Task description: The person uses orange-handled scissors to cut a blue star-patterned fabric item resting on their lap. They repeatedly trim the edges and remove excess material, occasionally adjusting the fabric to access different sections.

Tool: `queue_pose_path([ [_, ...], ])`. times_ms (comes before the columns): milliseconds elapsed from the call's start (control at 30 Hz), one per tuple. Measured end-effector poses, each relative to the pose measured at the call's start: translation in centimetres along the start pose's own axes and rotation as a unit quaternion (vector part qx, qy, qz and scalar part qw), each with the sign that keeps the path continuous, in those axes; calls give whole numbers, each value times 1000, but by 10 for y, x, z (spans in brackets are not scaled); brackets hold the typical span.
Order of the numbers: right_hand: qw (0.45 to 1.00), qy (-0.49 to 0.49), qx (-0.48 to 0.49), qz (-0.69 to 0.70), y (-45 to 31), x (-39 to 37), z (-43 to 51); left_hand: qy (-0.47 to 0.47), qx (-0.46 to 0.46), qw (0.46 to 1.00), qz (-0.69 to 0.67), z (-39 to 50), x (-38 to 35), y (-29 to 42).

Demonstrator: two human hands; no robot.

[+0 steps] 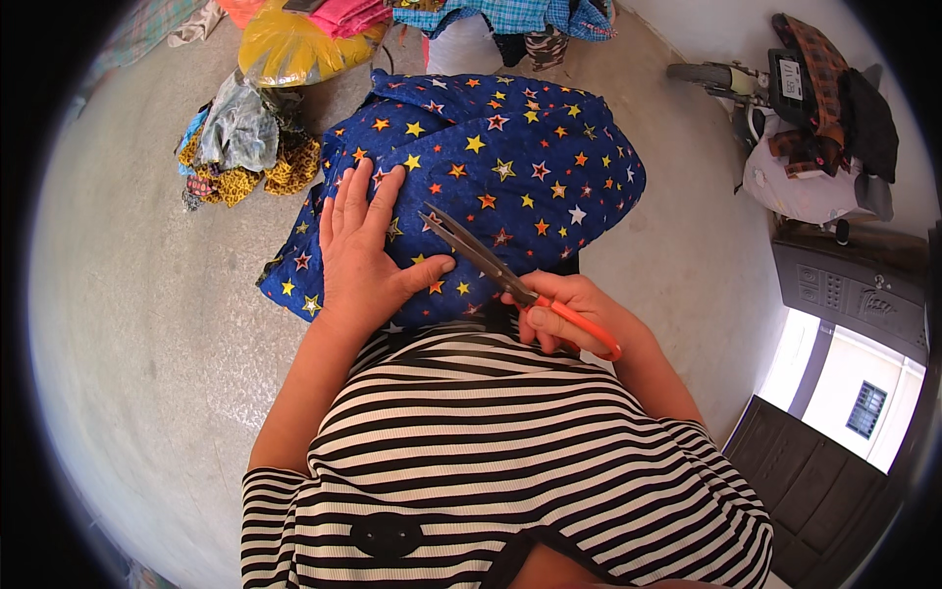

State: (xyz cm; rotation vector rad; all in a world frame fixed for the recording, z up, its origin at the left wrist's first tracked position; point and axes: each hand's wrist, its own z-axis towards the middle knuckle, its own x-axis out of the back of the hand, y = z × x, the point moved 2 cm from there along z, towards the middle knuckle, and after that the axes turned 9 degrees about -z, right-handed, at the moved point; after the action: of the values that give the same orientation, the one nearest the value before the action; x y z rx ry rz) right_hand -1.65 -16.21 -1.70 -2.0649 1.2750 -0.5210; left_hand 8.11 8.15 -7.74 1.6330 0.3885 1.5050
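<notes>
A dark blue fabric (pixel 515 158) printed with colored stars lies spread over my lap. My left hand (pixel 364 258) rests palm down on its left part, fingers a little apart and thumb pointing right. In my right hand (pixel 570 313), near the fabric's lower right edge, are scissors (pixel 500 272) with orange-red handles. Their blades point up and left over the fabric, slightly apart at the tips, with no cloth seen between them. The fabric hides my legs and whatever I sit on.
Leopard-print and grey cloth scraps (pixel 243 147) lie on the floor at the left. A yellow plastic-wrapped bundle (pixel 309 44) and a checked blue cloth pile (pixel 508 18) are ahead. At the right stand a bicycle or motorbike (pixel 736 81) draped with clothes and a dark door (pixel 854 287).
</notes>
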Motion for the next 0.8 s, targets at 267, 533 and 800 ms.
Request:
queue_pose_path([
  [267,911,94,319,246,-10,9,12,-5,7,1000,3,-2,-3,0],
  [533,990,34,138,-15,-31,28,-18,49,-8,994,-95,-29,14,-25],
  [800,995,-51,-61,-62,-35,-4,3,42,14,997,-61,-40,14,-26],
])
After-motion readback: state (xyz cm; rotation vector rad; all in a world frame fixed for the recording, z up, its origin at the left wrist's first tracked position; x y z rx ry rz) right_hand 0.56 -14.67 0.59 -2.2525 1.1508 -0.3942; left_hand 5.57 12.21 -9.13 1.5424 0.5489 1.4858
